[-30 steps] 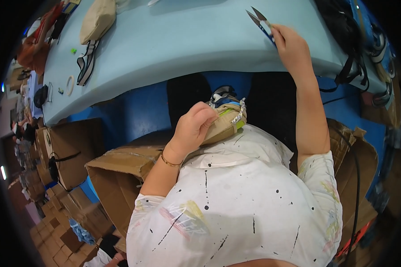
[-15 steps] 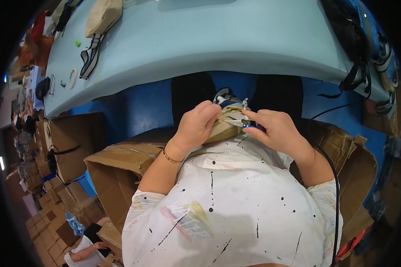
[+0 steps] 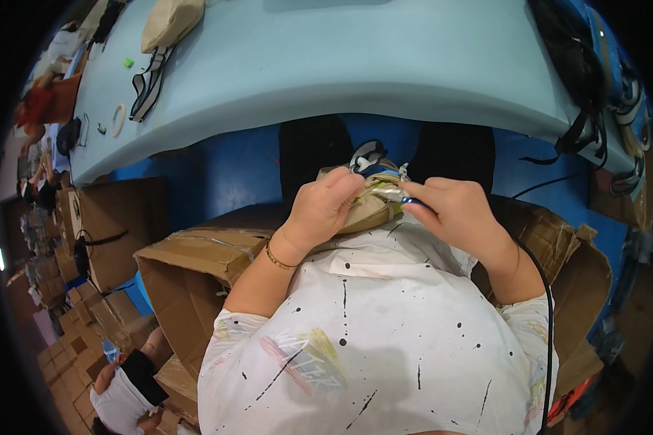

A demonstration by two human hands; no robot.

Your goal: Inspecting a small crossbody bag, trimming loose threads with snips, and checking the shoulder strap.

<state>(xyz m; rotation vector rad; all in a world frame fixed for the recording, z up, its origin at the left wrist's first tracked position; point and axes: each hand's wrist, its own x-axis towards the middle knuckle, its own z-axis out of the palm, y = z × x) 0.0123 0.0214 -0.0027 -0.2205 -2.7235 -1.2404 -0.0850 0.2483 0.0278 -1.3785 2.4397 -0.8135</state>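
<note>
A beige fabric bag (image 3: pixel 366 220) rests in my lap, with a striped grey-and-white strap (image 3: pixel 368 154) trailing toward the table. My left hand (image 3: pixel 321 208) is closed in a pinch on the bag's upper left edge; the fingertips hide exactly what part they grip. In my right hand (image 3: pixel 453 206) is a pair of thread snips (image 3: pixel 412 201) with a blue handle. Their metal blades point left, over a strip of yellow-green trim on the bag. Whether the blades touch the fabric I cannot tell.
Ahead stands a light-blue table (image 3: pixel 326 65) bearing another beige bag (image 3: pixel 173 23), a tape roll (image 3: pixel 118 120) and black bags (image 3: pixel 569 54) at right. Open cardboard boxes (image 3: pixel 189 290) flank me. A black cable (image 3: pixel 549 326) runs down my right side. Another person (image 3: pixel 127 391) bends at lower left.
The snips' blades stood apart before and now look closer together, turned slightly. Both hands have shifted only a little. The person at lower left has moved further into view.
</note>
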